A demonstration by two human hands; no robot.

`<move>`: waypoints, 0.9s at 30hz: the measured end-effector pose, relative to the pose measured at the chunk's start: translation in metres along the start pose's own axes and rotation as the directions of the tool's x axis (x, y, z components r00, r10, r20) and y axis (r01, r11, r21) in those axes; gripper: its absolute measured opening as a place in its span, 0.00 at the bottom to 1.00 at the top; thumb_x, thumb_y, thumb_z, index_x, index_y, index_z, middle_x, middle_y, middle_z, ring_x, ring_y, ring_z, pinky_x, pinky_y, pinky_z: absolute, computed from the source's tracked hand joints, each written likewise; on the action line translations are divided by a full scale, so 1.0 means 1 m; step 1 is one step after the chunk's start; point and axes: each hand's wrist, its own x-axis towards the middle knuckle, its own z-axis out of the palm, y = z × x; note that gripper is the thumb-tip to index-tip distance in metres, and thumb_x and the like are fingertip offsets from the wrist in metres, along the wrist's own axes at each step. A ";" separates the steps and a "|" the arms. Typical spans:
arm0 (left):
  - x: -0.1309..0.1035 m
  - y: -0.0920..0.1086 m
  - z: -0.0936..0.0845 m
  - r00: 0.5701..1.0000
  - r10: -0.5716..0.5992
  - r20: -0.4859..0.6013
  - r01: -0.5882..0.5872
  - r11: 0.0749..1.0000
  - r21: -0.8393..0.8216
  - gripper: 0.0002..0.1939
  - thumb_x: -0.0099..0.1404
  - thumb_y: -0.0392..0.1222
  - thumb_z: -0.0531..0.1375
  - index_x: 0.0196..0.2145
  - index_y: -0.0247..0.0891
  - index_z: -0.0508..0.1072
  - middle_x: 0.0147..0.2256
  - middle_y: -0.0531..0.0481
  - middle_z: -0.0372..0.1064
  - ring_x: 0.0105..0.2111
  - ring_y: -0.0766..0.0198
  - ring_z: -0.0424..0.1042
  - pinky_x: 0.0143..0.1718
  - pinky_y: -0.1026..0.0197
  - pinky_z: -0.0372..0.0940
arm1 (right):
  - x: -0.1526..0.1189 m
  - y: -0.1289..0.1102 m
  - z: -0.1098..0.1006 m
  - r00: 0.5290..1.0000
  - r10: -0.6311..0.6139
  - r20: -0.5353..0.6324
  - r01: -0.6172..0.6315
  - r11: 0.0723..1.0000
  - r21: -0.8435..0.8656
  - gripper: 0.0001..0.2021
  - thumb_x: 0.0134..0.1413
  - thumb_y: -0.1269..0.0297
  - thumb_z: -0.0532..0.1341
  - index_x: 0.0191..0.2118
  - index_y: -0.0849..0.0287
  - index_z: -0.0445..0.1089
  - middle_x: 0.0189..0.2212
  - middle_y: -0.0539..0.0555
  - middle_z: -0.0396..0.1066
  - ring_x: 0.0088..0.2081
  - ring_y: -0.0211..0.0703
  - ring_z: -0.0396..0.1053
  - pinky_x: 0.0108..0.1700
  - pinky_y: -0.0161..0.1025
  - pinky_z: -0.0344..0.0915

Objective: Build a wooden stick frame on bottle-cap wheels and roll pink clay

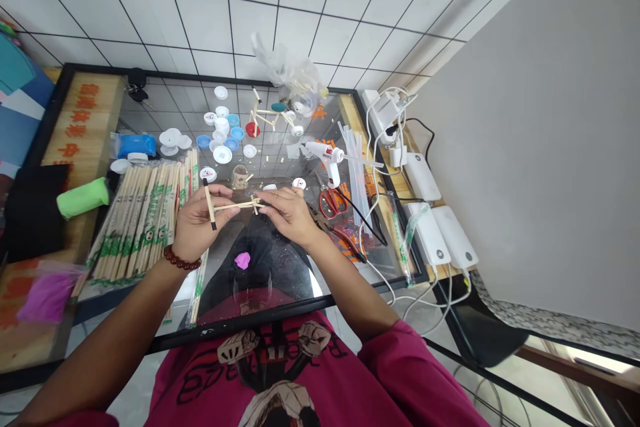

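Observation:
A small frame of pale wooden sticks (240, 205) is held between my two hands over the glass table. My left hand (197, 220), with a beaded bracelet on the wrist, grips its left end, where a crosspiece with black tips stands out. The fingers of my right hand (290, 212) pinch the right end, near a short crossing stick. Below the hands a pink lump of clay (243, 260) lies on the glass. Farther back stands a bicycle-like stick model (270, 119) with a red cap at its base.
Wrapped chopsticks (145, 220) lie at the left, with green clay (83, 197) beside them. Bottle caps (223, 155) are scattered behind the hands. At the right are a glue gun (327, 159), red-handled scissors (332, 201), pliers (347, 242), glue sticks (356, 180) and white power adapters (423, 177) with cables.

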 end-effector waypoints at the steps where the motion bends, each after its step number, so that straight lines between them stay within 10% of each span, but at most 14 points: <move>1: 0.000 0.000 0.000 1.000 0.005 -0.002 -0.005 1.000 -0.002 0.04 0.61 0.43 0.70 0.30 0.43 0.82 0.42 0.48 0.78 0.43 0.59 0.77 0.49 0.53 0.73 | 0.000 0.000 0.000 1.000 0.004 0.002 -0.004 1.000 -0.008 0.15 0.70 0.59 0.62 0.58 0.48 0.76 0.52 0.54 0.81 0.49 0.46 0.76 0.54 0.48 0.59; 23: -0.001 0.001 -0.002 1.000 0.013 0.010 -0.013 0.999 0.039 0.06 0.64 0.46 0.68 0.33 0.42 0.81 0.46 0.48 0.78 0.48 0.56 0.78 0.54 0.49 0.72 | -0.009 -0.008 0.002 0.979 0.080 -0.189 -0.076 0.997 0.027 0.22 0.62 0.53 0.69 0.58 0.55 0.74 0.59 0.60 0.74 0.54 0.51 0.75 0.57 0.48 0.59; 27: -0.001 0.001 -0.001 1.000 0.027 0.001 -0.027 0.999 0.037 0.06 0.64 0.46 0.68 0.33 0.43 0.82 0.45 0.48 0.78 0.47 0.56 0.78 0.54 0.48 0.72 | -0.013 -0.013 0.000 0.973 0.095 -0.209 -0.086 0.995 0.052 0.12 0.63 0.60 0.67 0.50 0.53 0.78 0.46 0.56 0.78 0.51 0.49 0.74 0.55 0.48 0.59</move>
